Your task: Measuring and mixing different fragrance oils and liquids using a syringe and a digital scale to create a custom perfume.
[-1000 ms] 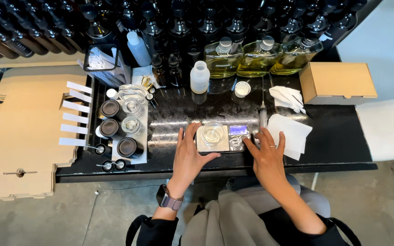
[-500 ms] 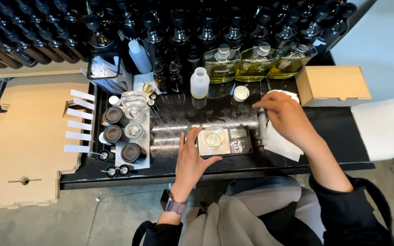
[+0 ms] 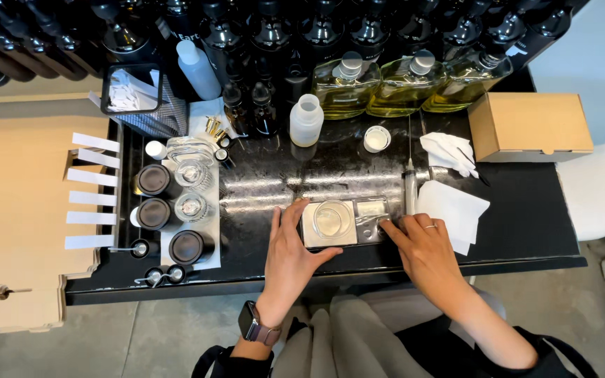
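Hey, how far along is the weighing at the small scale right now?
Set up: a clear dish sits on the scale, and the white bottle stands uncapped beside its cap. In hand: the left hand steadies the scale while the right hand touches its panel. Left: the dish looks empty and the syringe lies unused.

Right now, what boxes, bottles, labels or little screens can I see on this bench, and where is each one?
Closed brown cardboard box: far right of the black table.
Flat unfolded cardboard: left, tan.
Three clear bottles of yellow liquid: back centre, grey caps.
White plastic bottle: centre back, open.
Small scale: front centre, silver, with a pale display strip, between the left hand and right hand.
White paper strips: left edge, in a column.
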